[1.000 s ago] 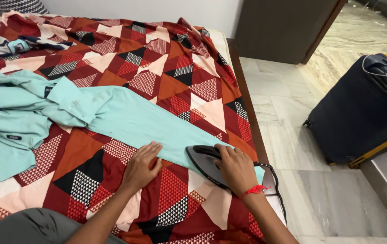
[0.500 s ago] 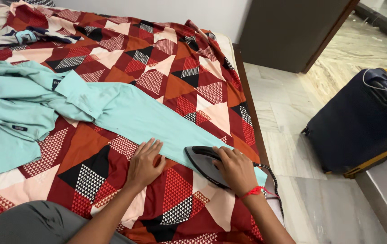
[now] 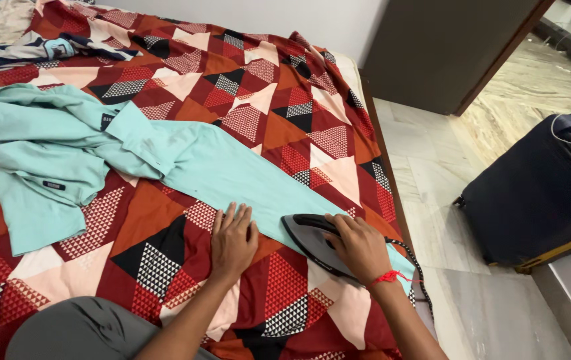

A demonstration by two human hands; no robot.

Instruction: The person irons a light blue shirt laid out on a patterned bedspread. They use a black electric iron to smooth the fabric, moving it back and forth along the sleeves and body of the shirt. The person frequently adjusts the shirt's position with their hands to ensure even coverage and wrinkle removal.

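A light teal shirt (image 3: 185, 160) lies spread across a bed covered by a red, orange and black triangle-patterned sheet (image 3: 279, 113). One sleeve stretches toward the bed's right edge. My right hand (image 3: 360, 248), with a red thread at the wrist, grips the handle of a black and grey iron (image 3: 312, 239) resting on the sleeve's end. My left hand (image 3: 233, 241) lies flat, fingers together, on the sheet at the sleeve's lower edge, just left of the iron. The iron's braided cord (image 3: 413, 265) runs off the bed's right side.
A dark blue suitcase (image 3: 539, 193) with yellow trim stands on the marble floor (image 3: 432, 200) to the right. A dark brown door (image 3: 445, 53) is behind it. More clothes (image 3: 12, 40) lie crumpled at the bed's far left. My grey-trousered knee (image 3: 79, 333) is at the bottom.
The view has shifted slightly, so everything sits a little further right and lower. Both hands and the iron keep about the same place on the sleeve.
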